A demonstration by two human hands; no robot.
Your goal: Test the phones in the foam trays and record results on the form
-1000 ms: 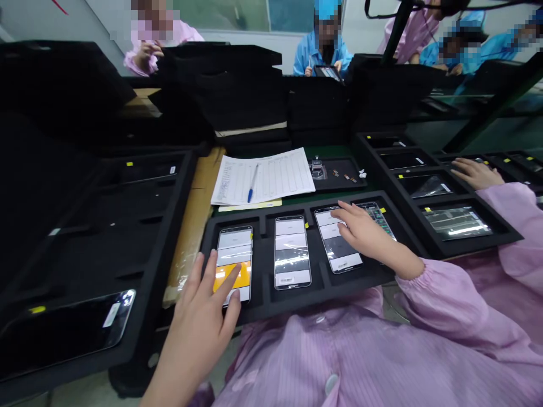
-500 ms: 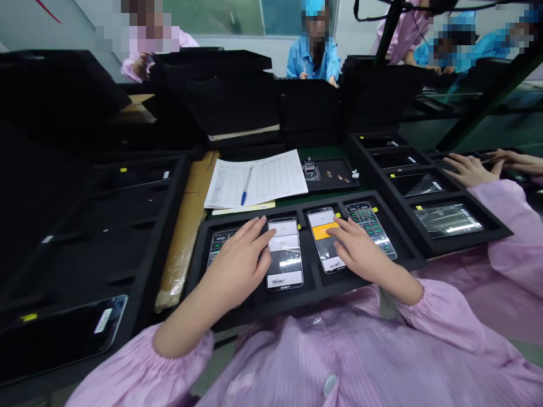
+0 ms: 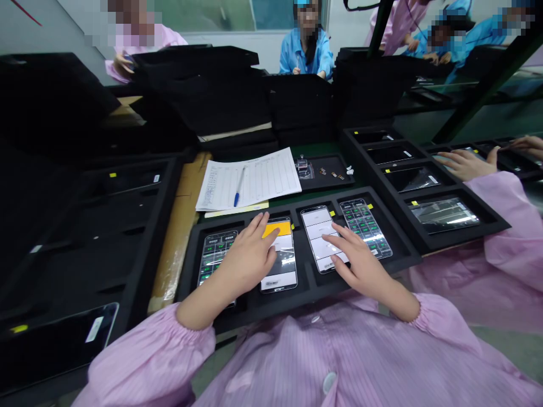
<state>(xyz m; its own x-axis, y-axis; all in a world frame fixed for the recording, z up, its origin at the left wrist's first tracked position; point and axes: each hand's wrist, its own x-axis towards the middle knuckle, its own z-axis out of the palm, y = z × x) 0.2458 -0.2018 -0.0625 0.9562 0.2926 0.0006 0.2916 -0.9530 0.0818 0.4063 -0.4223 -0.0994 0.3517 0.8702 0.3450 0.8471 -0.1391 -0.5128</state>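
Observation:
A black foam tray (image 3: 305, 288) in front of me holds several lit phones in slots. My left hand (image 3: 248, 257) lies over the second phone (image 3: 280, 263), fingers stretched out, fingertips at its top orange band. My right hand (image 3: 354, 257) rests open on the third phone (image 3: 320, 234), fingers spread, index tip on its white screen. The leftmost phone (image 3: 212, 254) and the rightmost phone (image 3: 365, 226) show green-keyed grids. Neither hand holds anything.
A paper form (image 3: 250, 181) with a blue pen (image 3: 238, 189) lies behind the tray. More foam trays with phones stand left (image 3: 63, 333) and right (image 3: 441, 217). A neighbour's hand (image 3: 464, 164) in a pink sleeve works at right. Black foam stacks (image 3: 220, 96) and people sit behind.
My left hand went from the leftmost phone to the second one, whose top band turned orange. The third phone's orange band went white under my right hand. The leftmost screen now shows a grid.

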